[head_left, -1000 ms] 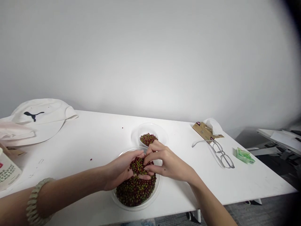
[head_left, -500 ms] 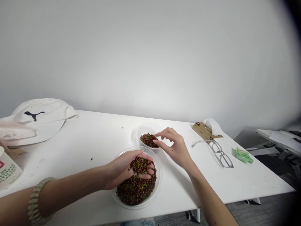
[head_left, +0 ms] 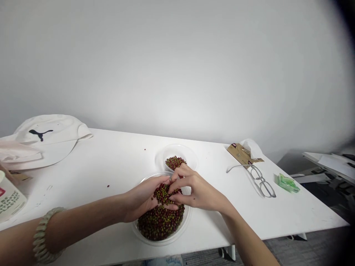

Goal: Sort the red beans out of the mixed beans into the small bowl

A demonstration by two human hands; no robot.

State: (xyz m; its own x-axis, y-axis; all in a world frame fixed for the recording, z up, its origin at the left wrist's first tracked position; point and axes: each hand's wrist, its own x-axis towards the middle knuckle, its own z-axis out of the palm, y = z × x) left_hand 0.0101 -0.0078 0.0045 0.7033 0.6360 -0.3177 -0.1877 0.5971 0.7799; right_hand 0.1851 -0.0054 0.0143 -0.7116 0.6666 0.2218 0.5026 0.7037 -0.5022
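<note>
My left hand [head_left: 144, 197] is cupped palm up over a large clear plastic bowl [head_left: 186, 221], holding a small heap of red and green beans [head_left: 162, 193] in its palm. More mixed beans [head_left: 161, 225] fill the bowl below. Over that palm, my right hand [head_left: 191, 186] dips its thumb and index finger among the held beans in a pinch; whether a bean is between the tips is too small to tell. Just behind stands a smaller clear bowl [head_left: 191, 155] with red and green beans [head_left: 175, 162] in it, partly covered by my right hand.
Eyeglasses [head_left: 257, 175], a brown packet [head_left: 239, 154] with white tissue [head_left: 253, 148] and a green wrapper [head_left: 287, 183] lie on the right. A white cap [head_left: 52, 133] and paper cup [head_left: 11, 197] are on the left. Loose beans [head_left: 108, 186] dot the white table [head_left: 111, 162].
My right hand has moved from the small bowl, left and nearer to me, into the beans on my left palm. The left hand stays in place.
</note>
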